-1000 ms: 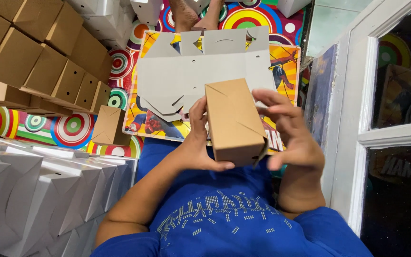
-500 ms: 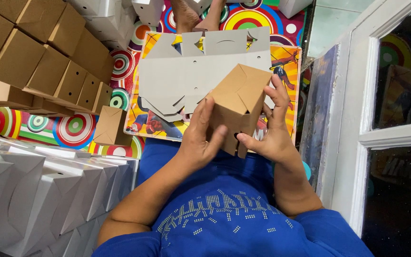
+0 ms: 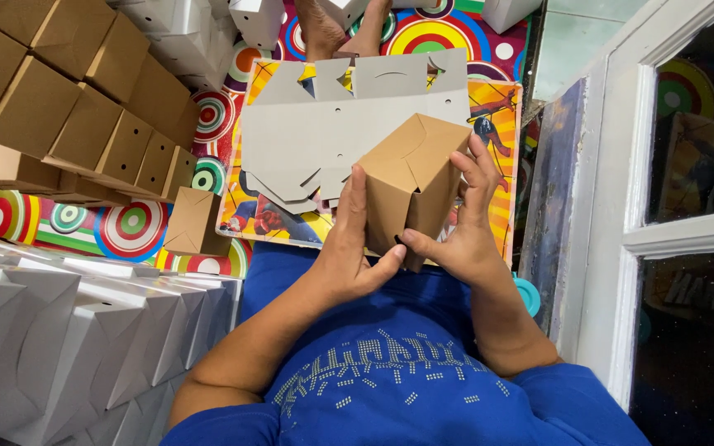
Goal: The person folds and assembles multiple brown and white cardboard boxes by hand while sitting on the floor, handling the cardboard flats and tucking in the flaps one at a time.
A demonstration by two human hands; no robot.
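Seen from the head camera, the left hand (image 3: 349, 248) and right hand (image 3: 464, 219) both clasp a folded brown box (image 3: 411, 186) above a flat grey cardboard blank (image 3: 316, 132) lying on a colourful patterned mat (image 3: 134, 227); rows of brown boxes (image 3: 68, 107) and white boxes (image 3: 68, 330) flank the floor, beside a white door frame (image 3: 621, 165).

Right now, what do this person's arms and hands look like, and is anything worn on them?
Both arms are bare from the elbow down. The left hand and right hand show no gloves, rings or watch. Short blue sleeves belong to a blue shirt with small silver studs across its front.
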